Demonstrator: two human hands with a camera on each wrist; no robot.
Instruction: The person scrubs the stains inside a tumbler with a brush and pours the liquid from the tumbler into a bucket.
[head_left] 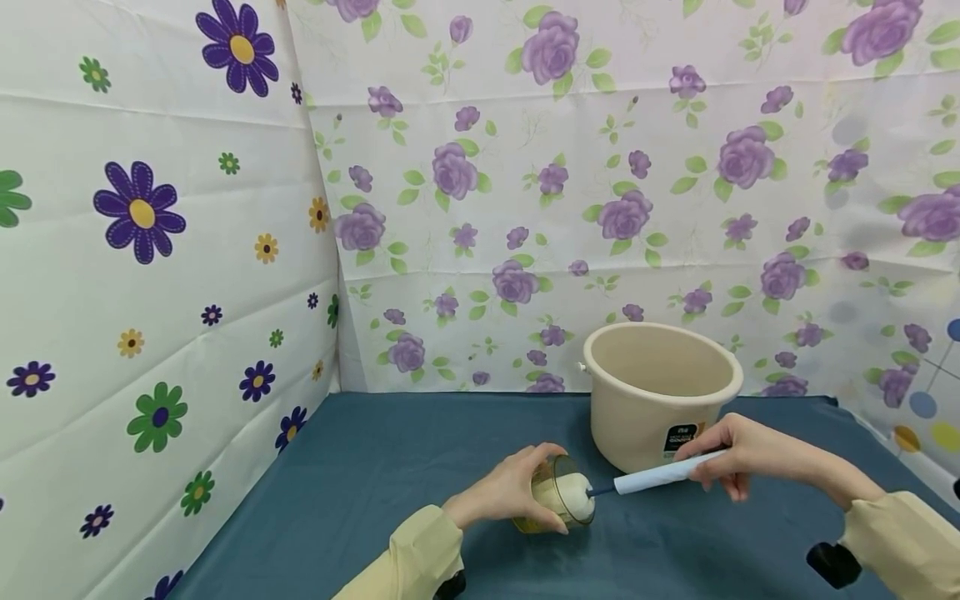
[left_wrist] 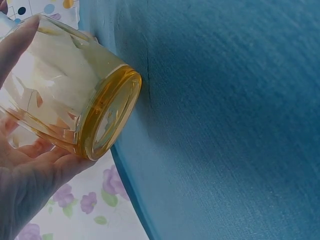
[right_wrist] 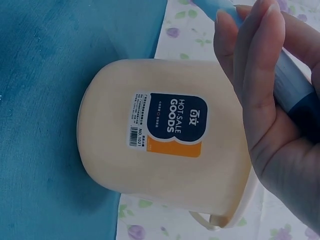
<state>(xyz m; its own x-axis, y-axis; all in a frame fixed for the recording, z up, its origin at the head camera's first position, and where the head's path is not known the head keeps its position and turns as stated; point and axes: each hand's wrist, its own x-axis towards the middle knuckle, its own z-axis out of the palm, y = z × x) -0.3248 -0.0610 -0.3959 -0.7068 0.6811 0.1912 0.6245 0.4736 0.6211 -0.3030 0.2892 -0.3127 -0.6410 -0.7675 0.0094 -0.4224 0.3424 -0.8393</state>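
Observation:
My left hand (head_left: 512, 490) grips an amber glass cup (left_wrist: 75, 90) that lies tilted, its mouth turned toward the right hand. Inside that mouth sits the white sponge head (head_left: 574, 497) of a cup brush. My right hand (head_left: 738, 457) pinches the brush's pale blue handle (head_left: 654, 477), which slants up to the right from the cup. In the right wrist view the fingers (right_wrist: 260, 55) curl round the handle, whose dark end rests by the palm. Through the glass in the left wrist view, the pale sponge is blurred.
Behind the right hand stands a cream bucket (head_left: 622, 417) with a dark and orange label (right_wrist: 177, 122). A blue-green cloth (head_left: 397, 467) covers the table. Flower-printed sheets (head_left: 480, 208) hang at the back and on both sides.

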